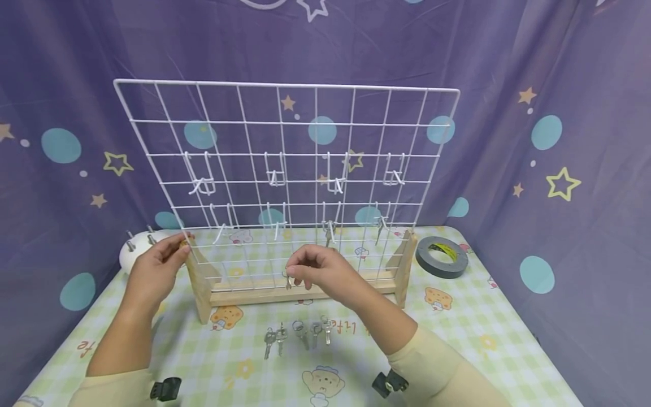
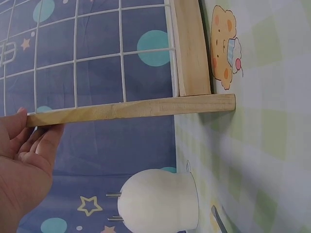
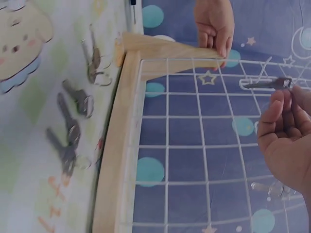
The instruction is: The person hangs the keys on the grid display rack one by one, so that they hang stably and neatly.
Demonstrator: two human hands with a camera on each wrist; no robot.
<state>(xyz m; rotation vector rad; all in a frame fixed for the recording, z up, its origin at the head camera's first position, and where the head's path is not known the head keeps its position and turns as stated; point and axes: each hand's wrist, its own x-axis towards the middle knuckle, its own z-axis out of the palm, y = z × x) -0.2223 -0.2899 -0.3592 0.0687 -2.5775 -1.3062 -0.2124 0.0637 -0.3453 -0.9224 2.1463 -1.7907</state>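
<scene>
A white wire grid rack (image 1: pixel 315 124) stands upright in a wooden base (image 1: pixel 274 295). At its left end my left hand (image 1: pixel 155 274) pinches the top of the wooden side post (image 2: pixel 116 110) between thumb and fingers. My right hand (image 1: pixel 325 270) is in front of the grid's lower middle, pinching the ring of a small metal key (image 3: pixel 267 84); the blade sticks out past the fingertips. White hooks (image 1: pixel 276 178) hang in two rows on the grid. On the lower row, keys hang from a middle hook (image 1: pixel 329 232) and the right hook (image 1: pixel 381 226).
Several keys with rings (image 1: pixel 301 333) lie in a row on the checked tablecloth (image 1: pixel 203 373) before the rack. A roll of grey tape (image 1: pixel 441 257) sits at the right. A white rounded object with metal prongs (image 2: pixel 155 201) stands behind my left hand. A patterned curtain (image 1: pixel 559 113) hangs behind.
</scene>
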